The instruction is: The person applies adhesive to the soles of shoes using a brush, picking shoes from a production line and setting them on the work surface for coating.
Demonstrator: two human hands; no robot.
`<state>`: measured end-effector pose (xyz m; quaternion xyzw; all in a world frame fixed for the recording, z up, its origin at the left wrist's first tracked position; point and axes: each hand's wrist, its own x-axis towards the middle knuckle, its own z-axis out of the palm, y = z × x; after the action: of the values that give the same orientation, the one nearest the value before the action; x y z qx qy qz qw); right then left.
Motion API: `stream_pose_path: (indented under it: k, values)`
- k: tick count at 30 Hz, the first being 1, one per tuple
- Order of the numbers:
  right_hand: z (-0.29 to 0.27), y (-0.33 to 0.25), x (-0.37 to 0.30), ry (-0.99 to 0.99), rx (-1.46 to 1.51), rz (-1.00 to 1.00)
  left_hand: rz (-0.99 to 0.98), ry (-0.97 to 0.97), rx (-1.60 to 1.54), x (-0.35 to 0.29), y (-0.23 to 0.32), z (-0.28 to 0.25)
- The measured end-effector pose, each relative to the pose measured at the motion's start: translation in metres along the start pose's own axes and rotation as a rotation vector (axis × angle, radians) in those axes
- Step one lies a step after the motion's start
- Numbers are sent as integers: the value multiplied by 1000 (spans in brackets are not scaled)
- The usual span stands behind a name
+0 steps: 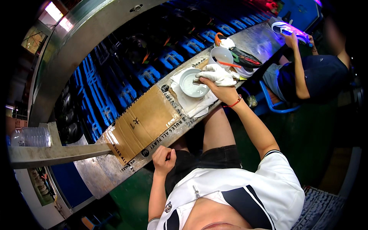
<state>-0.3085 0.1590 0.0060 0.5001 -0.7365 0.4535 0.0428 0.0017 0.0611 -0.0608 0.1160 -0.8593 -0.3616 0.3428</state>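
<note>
My right hand (221, 91) reaches over the far part of the bench, fingers pinched on a small brown tool (197, 81) whose tip is over a white bowl (188, 86). The bowl holds a pale liquid and stands on white paper (199, 109). A white cloth or glove (217, 74) is bunched right against that hand; where it rests is partly hidden. Behind it stands a translucent cup (220, 56) with an orange-red stick (229, 64) across it. My left hand (164, 159) is closed near my lap at the bench edge, with nothing seen in it.
Flattened cardboard (147, 119) lies taped on the metal bench (97, 174). Dark shoes (245, 57) sit beyond the cup. Blue racks (149, 76) run along the bench's far side. A co-worker (322, 74) sits at right, holding a shoe (288, 30). A metal post (61, 155) crosses at left.
</note>
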Motion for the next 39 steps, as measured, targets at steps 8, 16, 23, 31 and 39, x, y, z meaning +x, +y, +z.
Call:
stream_pose_path:
  k: [8,16,23,31,39]
  values:
    - [4,-15,-4,-17,-151,-7,2,-8,19,-3,-7,1]
    - [2,-25,-9,75,-107,160,21,60,137,-1,-15,-1]
    - [-6,-27,0,56,-173,64,-23,46,366,14,-22,0]
    - [-31,-22,8,169,-242,-4,-105,-37,423,17,-29,2]
    - [-137,80,49,333,-659,135,-74,-40,435,19,-25,6]
